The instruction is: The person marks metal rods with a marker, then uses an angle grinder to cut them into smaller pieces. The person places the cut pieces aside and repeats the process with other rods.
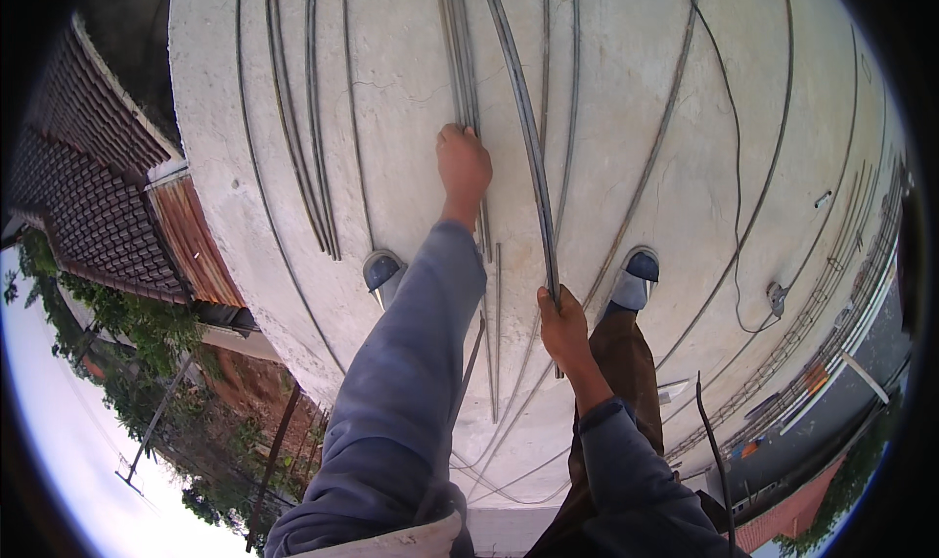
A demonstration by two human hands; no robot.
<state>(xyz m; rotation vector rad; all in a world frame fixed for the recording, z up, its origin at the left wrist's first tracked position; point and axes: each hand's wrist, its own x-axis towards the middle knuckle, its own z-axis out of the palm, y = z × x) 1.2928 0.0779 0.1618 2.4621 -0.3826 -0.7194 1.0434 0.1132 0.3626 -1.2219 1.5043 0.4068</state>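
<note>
My left hand (463,167) is closed on thin steel rods (455,59) that run toward the top of the view, left of centre. Lower and to the right, my right hand (562,328) grips a darker pair or bundle of long bars (528,118), which curves in the fisheye picture. Both sets rest on or just above the pale concrete slab (626,59); contact is hard to tell. More rods (316,147) lie spread lengthwise on either side. My shoes (636,276) stand apart, one beyond each forearm.
A dark cable (726,89) snakes down the right, near a small grey object (778,299) and long wire lattices (822,294). Past the slab's left edge (196,177) are tiled roofs (98,196), a rusty sheet (191,235) and trees (152,333); the right edge also drops away.
</note>
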